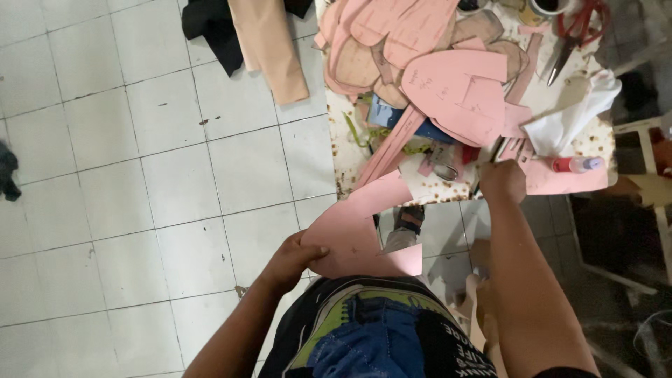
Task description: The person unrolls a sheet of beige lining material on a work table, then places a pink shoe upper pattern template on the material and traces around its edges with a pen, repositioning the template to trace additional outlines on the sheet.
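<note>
- Two bare hands worked at a cluttered counter above a white tiled floor.
- Left hand had its grip clenched on the edge of a pink card piece, held in the air just below the counter's edge.
- Right hand reached to the counter edge, touching pink strips; its grip could not be told.
- More pink patterns lay piled on the counter, red scissors and a white cloth beside them.
</note>
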